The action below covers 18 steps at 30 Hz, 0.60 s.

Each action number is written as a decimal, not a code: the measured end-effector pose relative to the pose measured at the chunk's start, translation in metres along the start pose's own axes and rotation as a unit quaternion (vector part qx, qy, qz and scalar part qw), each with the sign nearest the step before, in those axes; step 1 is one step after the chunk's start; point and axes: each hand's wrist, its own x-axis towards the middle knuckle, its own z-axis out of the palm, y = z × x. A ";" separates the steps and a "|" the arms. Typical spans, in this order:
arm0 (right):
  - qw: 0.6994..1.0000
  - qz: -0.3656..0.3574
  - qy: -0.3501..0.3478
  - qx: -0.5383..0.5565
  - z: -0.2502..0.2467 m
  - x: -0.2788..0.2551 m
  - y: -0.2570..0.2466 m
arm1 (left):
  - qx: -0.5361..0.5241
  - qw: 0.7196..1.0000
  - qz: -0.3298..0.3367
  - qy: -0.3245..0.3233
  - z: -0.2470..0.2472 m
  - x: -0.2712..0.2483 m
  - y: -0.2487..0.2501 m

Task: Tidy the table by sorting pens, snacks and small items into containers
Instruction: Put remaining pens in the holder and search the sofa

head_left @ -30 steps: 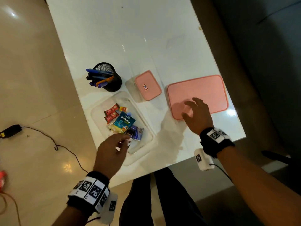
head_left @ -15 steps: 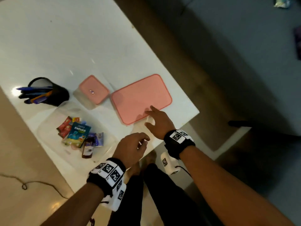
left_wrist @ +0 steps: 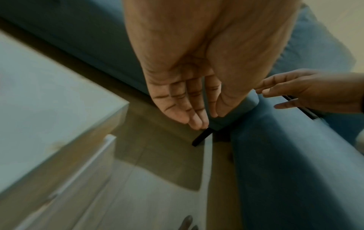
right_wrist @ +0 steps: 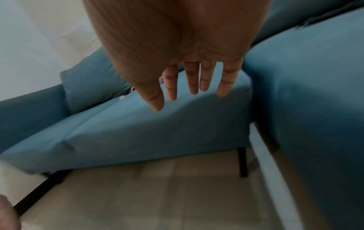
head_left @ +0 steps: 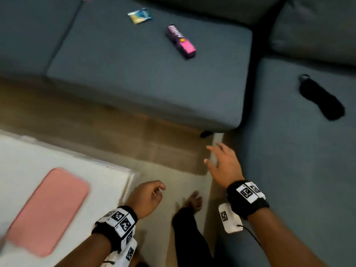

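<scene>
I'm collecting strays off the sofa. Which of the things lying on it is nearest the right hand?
The black pouch, alone on the right-hand sofa section; the pink box and yellow-blue packet lie farther from the right hand.

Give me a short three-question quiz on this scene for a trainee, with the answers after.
1. True or false: the right hand grips a snack.
2. Which lies on the sofa cushion? A) pink and purple box B) pen holder C) mug
3. Fill in: the pink lid lies on the white ____.

Key
1. False; in the right wrist view its fingers are straight and spread, holding nothing.
2. A; a small snack packet lies near it.
3. Table.
</scene>
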 end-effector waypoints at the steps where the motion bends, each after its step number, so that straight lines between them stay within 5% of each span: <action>1: 0.999 0.030 0.035 0.011 -0.016 0.007 0.026 | 0.008 1.000 0.015 -0.002 0.002 0.022 0.024; 4: 0.985 0.139 0.100 0.032 -0.068 0.023 0.114 | 0.055 0.996 0.068 -0.029 0.019 0.097 0.112; 8: 0.962 0.264 0.062 0.030 -0.108 0.035 0.211 | 0.104 0.981 0.159 -0.033 0.048 0.181 0.215; 13: 0.970 0.239 -0.026 0.028 -0.128 0.051 0.270 | 0.211 0.950 0.223 -0.052 0.089 0.279 0.326; 18: 0.972 0.227 -0.001 0.059 -0.146 0.072 0.291 | 0.334 0.924 0.162 -0.089 0.111 0.347 0.397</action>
